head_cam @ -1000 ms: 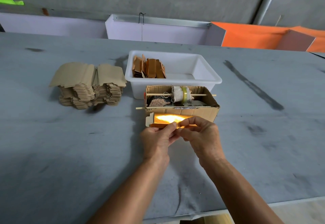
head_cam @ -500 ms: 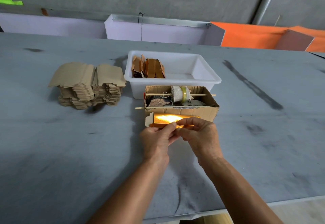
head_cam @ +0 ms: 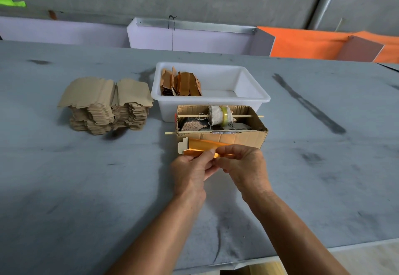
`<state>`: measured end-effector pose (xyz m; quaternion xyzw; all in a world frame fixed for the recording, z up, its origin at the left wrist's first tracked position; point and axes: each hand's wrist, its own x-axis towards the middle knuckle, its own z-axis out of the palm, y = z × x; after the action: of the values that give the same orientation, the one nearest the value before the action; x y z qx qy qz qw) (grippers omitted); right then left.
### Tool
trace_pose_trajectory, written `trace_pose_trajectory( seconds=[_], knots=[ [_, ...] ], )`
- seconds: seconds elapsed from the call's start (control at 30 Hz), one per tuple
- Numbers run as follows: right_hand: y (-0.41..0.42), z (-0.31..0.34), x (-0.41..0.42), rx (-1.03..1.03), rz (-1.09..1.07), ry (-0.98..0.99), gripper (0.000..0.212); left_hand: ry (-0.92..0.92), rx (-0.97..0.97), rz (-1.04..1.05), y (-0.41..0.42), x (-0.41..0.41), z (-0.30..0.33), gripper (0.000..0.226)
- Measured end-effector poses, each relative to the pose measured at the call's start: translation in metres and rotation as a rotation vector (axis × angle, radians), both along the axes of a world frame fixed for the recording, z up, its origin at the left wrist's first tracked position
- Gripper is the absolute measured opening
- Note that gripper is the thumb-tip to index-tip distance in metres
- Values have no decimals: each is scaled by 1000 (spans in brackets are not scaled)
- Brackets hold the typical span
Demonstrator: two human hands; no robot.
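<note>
My left hand (head_cam: pixel 190 172) and right hand (head_cam: pixel 245 167) have their grip clamped on the gold carton blank (head_cam: pixel 204 145). I'd press its long crease evenly, clear of the cardboard box (head_cam: pixel 228 139) at twelve o'clock.

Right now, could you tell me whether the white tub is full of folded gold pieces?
No, the folded gold pieces stand only at the left end of the white tub; the rest of its floor is bare.
</note>
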<state>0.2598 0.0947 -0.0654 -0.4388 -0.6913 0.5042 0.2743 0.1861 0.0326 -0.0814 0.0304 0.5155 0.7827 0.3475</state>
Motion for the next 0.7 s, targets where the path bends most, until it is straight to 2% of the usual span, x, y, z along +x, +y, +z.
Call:
trace_pose_trajectory(
  seconds=[0.23, 0.6, 0.7],
  knots=[
    [-2, -1, 3, 49, 14, -35, 20, -156, -6, -37, 3, -5, 2, 8],
    [-5, 1, 3, 130, 62, -84, 19, -190, -86, -18, 9, -3, 5, 8],
    [-7, 0, 3, 148, 54, -83, 23, -200, -93, 35, 9, -3, 6, 24]
  ],
)
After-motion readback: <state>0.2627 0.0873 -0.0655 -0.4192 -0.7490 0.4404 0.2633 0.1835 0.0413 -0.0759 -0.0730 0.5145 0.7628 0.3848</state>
